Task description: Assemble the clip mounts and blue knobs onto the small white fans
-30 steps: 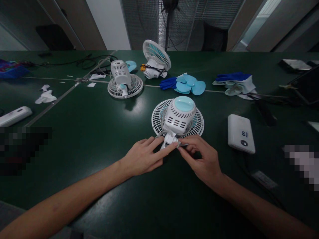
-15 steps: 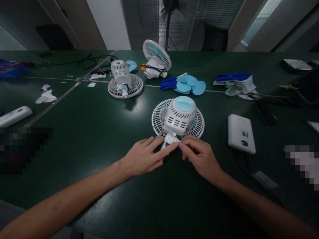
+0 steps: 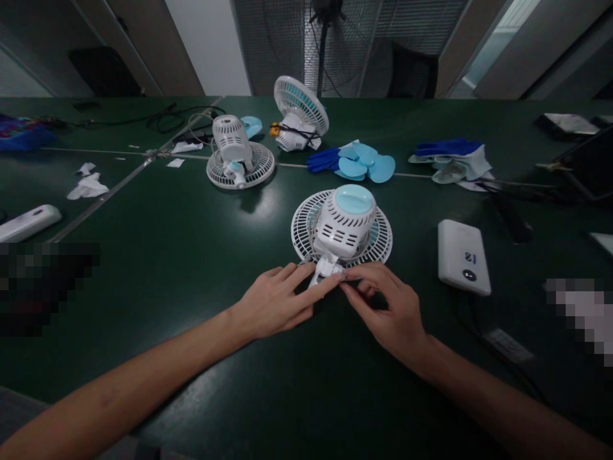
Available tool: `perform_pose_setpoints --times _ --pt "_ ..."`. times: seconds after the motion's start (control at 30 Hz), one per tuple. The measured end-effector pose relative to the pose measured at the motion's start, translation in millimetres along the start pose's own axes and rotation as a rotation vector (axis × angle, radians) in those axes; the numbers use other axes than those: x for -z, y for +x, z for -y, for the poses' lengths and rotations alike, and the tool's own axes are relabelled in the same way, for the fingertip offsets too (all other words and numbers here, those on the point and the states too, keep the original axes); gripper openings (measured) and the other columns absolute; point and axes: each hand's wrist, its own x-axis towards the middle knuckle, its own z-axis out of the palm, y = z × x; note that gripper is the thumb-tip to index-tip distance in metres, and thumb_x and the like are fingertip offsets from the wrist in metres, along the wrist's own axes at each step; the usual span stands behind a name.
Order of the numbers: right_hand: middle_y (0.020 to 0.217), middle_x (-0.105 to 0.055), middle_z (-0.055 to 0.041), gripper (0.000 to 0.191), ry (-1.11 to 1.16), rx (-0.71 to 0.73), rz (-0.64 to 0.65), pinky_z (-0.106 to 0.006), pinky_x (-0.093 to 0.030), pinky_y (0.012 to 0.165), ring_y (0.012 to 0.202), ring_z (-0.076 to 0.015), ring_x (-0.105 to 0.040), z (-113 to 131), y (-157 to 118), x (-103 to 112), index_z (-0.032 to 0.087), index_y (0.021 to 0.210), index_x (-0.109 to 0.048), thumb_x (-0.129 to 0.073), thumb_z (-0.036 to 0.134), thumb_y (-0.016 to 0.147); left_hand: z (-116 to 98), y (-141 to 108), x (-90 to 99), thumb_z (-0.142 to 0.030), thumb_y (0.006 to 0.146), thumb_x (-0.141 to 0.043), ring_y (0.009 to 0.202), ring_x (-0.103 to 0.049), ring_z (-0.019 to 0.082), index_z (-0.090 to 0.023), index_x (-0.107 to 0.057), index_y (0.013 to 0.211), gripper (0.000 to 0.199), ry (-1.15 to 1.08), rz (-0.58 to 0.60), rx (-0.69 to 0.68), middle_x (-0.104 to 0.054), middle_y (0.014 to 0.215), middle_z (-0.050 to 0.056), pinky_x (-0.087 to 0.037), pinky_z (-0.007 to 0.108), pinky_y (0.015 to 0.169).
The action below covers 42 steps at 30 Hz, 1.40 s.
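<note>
A small white fan (image 3: 342, 223) with a light blue cap lies grille-down on the green table in front of me. At its near end is a white clip bracket (image 3: 326, 267). My left hand (image 3: 282, 300) is closed on the bracket from the left, its index finger reaching across the front. From the right, my right hand (image 3: 385, 306) pinches at the bracket's right side with thumb and index finger. Whatever small part lies between those fingertips is too hidden to make out.
Behind stand a second fan (image 3: 234, 144) and a third fan (image 3: 299, 115) with its cord bundled. Light blue fan blades (image 3: 366, 163) rest by blue gloves (image 3: 323, 160). At right lie more gloves (image 3: 450, 160) and a white power bank (image 3: 463, 257) with a cable.
My right hand's fingers have shifted their pinch at the bracket, the thumb dropping lower and the hand turning slightly. The left hand and the fan have stayed in place.
</note>
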Motion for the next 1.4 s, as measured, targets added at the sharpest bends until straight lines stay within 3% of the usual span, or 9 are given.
perform_pose_setpoints --times 0.53,0.73,0.8,0.9,0.97,1.03,1.13,1.23,1.4 --pt "0.109 -0.07 -0.0054 0.018 -0.106 -0.015 -0.017 -0.029 -0.059 0.059 0.069 -0.0132 -0.066 3.7 0.1 1.8 0.026 0.116 -0.066 -0.065 0.023 0.099 1.0 -1.0 -1.7 -0.028 0.102 -0.051 0.1 -0.065 0.025 -0.025 -0.015 0.166 0.073 -0.037 0.002 -0.003 -0.059 0.136 0.016 -0.06 0.038 0.081" --pt "0.111 -0.07 -0.0067 0.015 -0.016 -0.117 -0.022 -0.03 -0.059 0.064 0.077 -0.0162 -0.068 5.6 4.4 3.7 0.025 0.111 -0.072 -0.068 0.029 0.097 1.5 -0.7 -1.6 -0.027 0.101 -0.051 0.098 -0.066 0.025 -0.025 -0.016 0.166 0.074 -0.037 -0.005 0.003 -0.058 0.138 0.017 -0.061 0.038 0.081" --pt "0.1 -0.072 -0.0058 0.014 0.09 -0.217 0.023 -0.029 -0.057 0.063 0.079 -0.0174 -0.069 5.3 9.0 3.7 0.023 0.098 -0.074 -0.065 0.034 0.099 1.6 -0.4 -1.2 -0.026 0.101 -0.051 0.097 -0.066 0.025 -0.025 -0.016 0.166 0.074 -0.031 -0.008 -0.009 -0.058 0.137 0.016 -0.061 0.038 0.08" --pt "0.062 -0.062 0.0014 0.033 0.31 -0.484 0.21 -0.025 -0.048 0.05 0.053 -0.0131 -0.059 3.7 14.9 3.3 0.022 0.085 -0.07 -0.055 0.045 0.104 1.5 0.0 -1.0 -0.027 0.101 -0.051 0.098 -0.066 0.026 -0.024 -0.018 0.165 0.073 -0.022 -0.011 -0.023 -0.058 0.137 0.016 -0.061 0.038 0.079" --pt "0.051 -0.054 0.0052 0.037 0.372 -0.588 0.273 -0.024 -0.044 0.046 0.044 -0.011 -0.051 2.8 15.5 3.4 0.021 0.085 -0.069 -0.053 0.049 0.104 1.4 0.0 -0.9 -0.028 0.101 -0.051 0.098 -0.066 0.025 -0.024 -0.018 0.165 0.072 -0.017 -0.008 -0.021 -0.058 0.137 0.017 -0.061 0.038 0.08" --pt "0.061 -0.061 0.0033 0.028 0.306 -0.53 0.198 -0.024 -0.046 0.049 0.05 -0.0112 -0.056 2.3 12.9 4.4 0.021 0.095 -0.071 -0.058 0.046 0.102 1.3 -0.1 -0.8 -0.028 0.101 -0.051 0.099 -0.066 0.025 -0.024 -0.016 0.165 0.073 -0.016 0.001 -0.016 -0.058 0.137 0.016 -0.061 0.038 0.081" --pt "0.093 -0.071 -0.0031 0.022 0.1 -0.267 0.048 -0.025 -0.049 0.05 0.059 -0.0111 -0.061 1.9 6.5 6.6 0.023 0.114 -0.07 -0.069 0.035 0.096 1.3 -0.8 -1.3 -0.029 0.101 -0.052 0.1 -0.066 0.026 -0.025 -0.015 0.166 0.075 -0.016 0.008 -0.009 -0.058 0.138 0.016 -0.06 0.038 0.081" --pt "0.105 -0.071 -0.0057 0.022 -0.046 -0.067 0.01 -0.026 -0.049 0.049 0.058 -0.0095 -0.058 1.1 2.2 8.3 0.024 0.115 -0.069 -0.071 0.029 0.094 1.5 -1.7 -2.7 -0.029 0.101 -0.052 0.099 -0.065 0.026 -0.026 -0.015 0.166 0.075 -0.017 0.014 -0.008 -0.057 0.139 0.017 -0.06 0.039 0.081" --pt "0.103 -0.073 -0.0063 0.017 -0.013 -0.103 0.012 -0.028 -0.053 0.056 0.065 -0.0124 -0.063 3.2 4.8 8.6 0.024 0.111 -0.073 -0.07 0.032 0.096 1.5 -1.7 -2.9 -0.028 0.101 -0.052 0.1 -0.065 0.026 -0.025 -0.014 0.166 0.076 -0.034 0.011 -0.009 -0.058 0.138 0.016 -0.06 0.038 0.083"
